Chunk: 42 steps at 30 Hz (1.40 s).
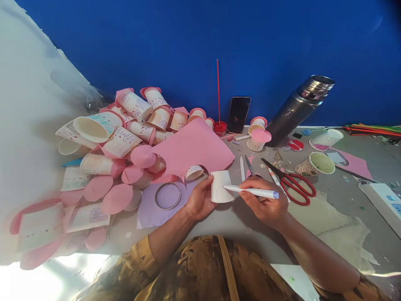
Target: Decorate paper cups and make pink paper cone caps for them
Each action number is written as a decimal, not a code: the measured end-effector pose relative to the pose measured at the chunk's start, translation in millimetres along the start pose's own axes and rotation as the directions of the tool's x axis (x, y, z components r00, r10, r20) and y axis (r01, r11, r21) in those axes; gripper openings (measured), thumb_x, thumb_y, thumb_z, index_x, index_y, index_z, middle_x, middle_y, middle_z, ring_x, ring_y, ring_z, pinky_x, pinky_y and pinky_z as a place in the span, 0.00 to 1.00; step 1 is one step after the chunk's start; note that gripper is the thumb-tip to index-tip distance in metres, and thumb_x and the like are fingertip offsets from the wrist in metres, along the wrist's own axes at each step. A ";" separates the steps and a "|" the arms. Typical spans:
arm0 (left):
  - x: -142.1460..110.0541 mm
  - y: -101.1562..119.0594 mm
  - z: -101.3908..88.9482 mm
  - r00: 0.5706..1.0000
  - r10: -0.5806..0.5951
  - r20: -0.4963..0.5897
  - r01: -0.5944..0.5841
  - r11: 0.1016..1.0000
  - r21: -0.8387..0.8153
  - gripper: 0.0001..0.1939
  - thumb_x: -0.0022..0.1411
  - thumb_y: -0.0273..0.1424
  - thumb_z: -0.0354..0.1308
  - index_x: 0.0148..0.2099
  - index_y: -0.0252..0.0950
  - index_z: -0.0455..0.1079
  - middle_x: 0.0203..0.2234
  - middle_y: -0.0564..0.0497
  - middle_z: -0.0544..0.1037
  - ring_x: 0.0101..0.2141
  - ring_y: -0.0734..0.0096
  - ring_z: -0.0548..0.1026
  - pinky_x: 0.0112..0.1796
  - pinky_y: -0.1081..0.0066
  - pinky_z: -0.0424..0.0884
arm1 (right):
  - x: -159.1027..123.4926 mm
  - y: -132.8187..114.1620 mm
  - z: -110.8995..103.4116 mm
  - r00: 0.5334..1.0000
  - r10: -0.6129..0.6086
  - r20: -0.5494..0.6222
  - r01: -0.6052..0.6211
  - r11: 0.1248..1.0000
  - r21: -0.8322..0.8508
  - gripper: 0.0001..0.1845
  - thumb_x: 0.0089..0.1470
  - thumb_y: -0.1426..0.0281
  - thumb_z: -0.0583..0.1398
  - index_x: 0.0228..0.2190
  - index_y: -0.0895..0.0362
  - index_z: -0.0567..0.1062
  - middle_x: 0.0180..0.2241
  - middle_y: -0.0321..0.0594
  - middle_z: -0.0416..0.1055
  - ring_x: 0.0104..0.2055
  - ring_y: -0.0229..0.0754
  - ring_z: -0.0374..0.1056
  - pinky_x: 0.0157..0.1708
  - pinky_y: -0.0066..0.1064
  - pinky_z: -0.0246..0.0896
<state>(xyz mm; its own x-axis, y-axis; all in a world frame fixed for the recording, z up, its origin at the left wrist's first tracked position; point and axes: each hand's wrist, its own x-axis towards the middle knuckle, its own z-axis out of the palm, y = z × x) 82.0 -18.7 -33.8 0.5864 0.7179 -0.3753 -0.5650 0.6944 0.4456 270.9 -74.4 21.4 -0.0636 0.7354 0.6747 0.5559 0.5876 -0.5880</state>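
The white paper cup (pixel 221 193), apparently upside down, is upright on the near side of the pink sheet (pixel 194 146). The white, blue-ended pen (pixel 257 192), nearer than the sheet too, slants slightly, tip at the cup's wall.

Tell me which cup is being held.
The white cup in the left hand, with the pen in the right hand at its side; neither hand touches any other cup.
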 end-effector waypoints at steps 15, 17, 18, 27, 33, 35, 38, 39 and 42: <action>0.1 0.0 1.9 1.000 -0.003 -0.007 0.002 1.000 -0.014 0.19 0.64 0.37 0.65 0.51 0.28 0.78 0.42 0.39 0.85 0.48 0.49 0.82 0.54 0.57 0.75 | 3.5 -3.5 0.2 1.000 -0.025 0.011 0.025 1.000 0.012 0.05 0.60 0.75 0.62 0.35 0.54 0.78 0.26 0.38 0.80 0.25 0.42 0.76 0.27 0.31 0.70; -0.5 1.0 2.6 1.000 -0.009 -0.010 0.009 1.000 -0.026 0.19 0.63 0.37 0.66 0.51 0.28 0.77 0.42 0.38 0.85 0.48 0.49 0.82 0.53 0.57 0.75 | 3.6 -4.1 -0.6 0.999 -0.035 0.009 0.035 0.999 0.014 0.05 0.60 0.75 0.62 0.35 0.54 0.78 0.26 0.38 0.80 0.25 0.43 0.76 0.27 0.31 0.71; -0.7 1.6 2.7 1.000 -0.009 -0.013 0.009 0.999 -0.032 0.19 0.63 0.37 0.66 0.51 0.28 0.77 0.42 0.38 0.85 0.48 0.49 0.82 0.53 0.57 0.75 | 3.6 -3.9 -1.3 0.999 -0.035 0.001 0.035 0.999 0.003 0.05 0.60 0.75 0.62 0.34 0.53 0.78 0.26 0.38 0.80 0.26 0.43 0.76 0.27 0.32 0.72; 0.4 -1.2 0.3 1.000 0.013 -0.022 -0.013 1.000 -0.014 0.18 0.63 0.37 0.66 0.50 0.29 0.78 0.42 0.39 0.85 0.46 0.52 0.82 0.52 0.57 0.75 | 2.3 0.1 -2.5 0.999 -0.028 -0.017 0.027 0.998 -0.051 0.05 0.59 0.74 0.63 0.34 0.53 0.79 0.26 0.38 0.80 0.26 0.44 0.77 0.27 0.32 0.72; 0.3 -3.8 0.3 0.999 0.040 -0.021 -0.039 0.998 0.040 0.19 0.61 0.37 0.69 0.51 0.31 0.78 0.42 0.42 0.84 0.41 0.57 0.81 0.46 0.62 0.75 | 2.7 -2.1 -0.3 1.000 -0.017 0.012 0.017 1.000 -0.025 0.05 0.61 0.74 0.62 0.34 0.54 0.78 0.25 0.39 0.80 0.25 0.44 0.76 0.27 0.32 0.71; -0.2 -4.0 1.1 0.999 0.049 -0.005 -0.049 0.997 0.053 0.20 0.61 0.37 0.69 0.51 0.31 0.78 0.42 0.43 0.84 0.39 0.60 0.80 0.43 0.64 0.75 | 3.3 -3.0 1.1 1.000 -0.023 0.015 0.024 1.000 -0.004 0.05 0.61 0.74 0.62 0.34 0.54 0.78 0.25 0.38 0.80 0.25 0.43 0.76 0.26 0.31 0.71; -0.9 -4.0 1.9 0.997 0.078 0.023 -0.080 0.994 0.080 0.19 0.61 0.37 0.69 0.51 0.32 0.78 0.41 0.43 0.84 0.37 0.62 0.80 0.40 0.67 0.74 | 3.7 -4.0 2.4 0.999 -0.042 0.024 0.042 0.999 0.021 0.05 0.60 0.75 0.62 0.34 0.53 0.78 0.26 0.39 0.81 0.25 0.43 0.76 0.27 0.31 0.72; -1.0 -4.0 1.8 0.996 0.089 0.028 -0.091 0.992 0.085 0.18 0.62 0.37 0.69 0.51 0.32 0.78 0.41 0.44 0.84 0.37 0.63 0.79 0.40 0.67 0.73 | 3.6 -4.1 2.4 0.999 -0.048 0.026 0.047 0.998 0.030 0.05 0.60 0.74 0.62 0.35 0.53 0.78 0.26 0.39 0.81 0.25 0.43 0.77 0.27 0.31 0.72; -1.0 -3.7 1.2 0.994 0.108 0.024 -0.110 0.990 0.088 0.18 0.62 0.36 0.69 0.51 0.33 0.78 0.40 0.44 0.83 0.38 0.62 0.80 0.41 0.66 0.74 | 2.9 -3.8 0.8 0.998 -0.052 0.017 0.051 0.998 0.042 0.05 0.60 0.75 0.62 0.36 0.53 0.79 0.26 0.38 0.81 0.25 0.43 0.76 0.27 0.32 0.72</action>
<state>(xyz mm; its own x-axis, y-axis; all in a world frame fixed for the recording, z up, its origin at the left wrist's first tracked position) 84.2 -22.1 -34.1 0.5359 0.7872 -0.3051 -0.5724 0.6044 0.5541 267.9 -74.2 25.3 -0.1066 0.7093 0.6968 0.5168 0.6382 -0.5706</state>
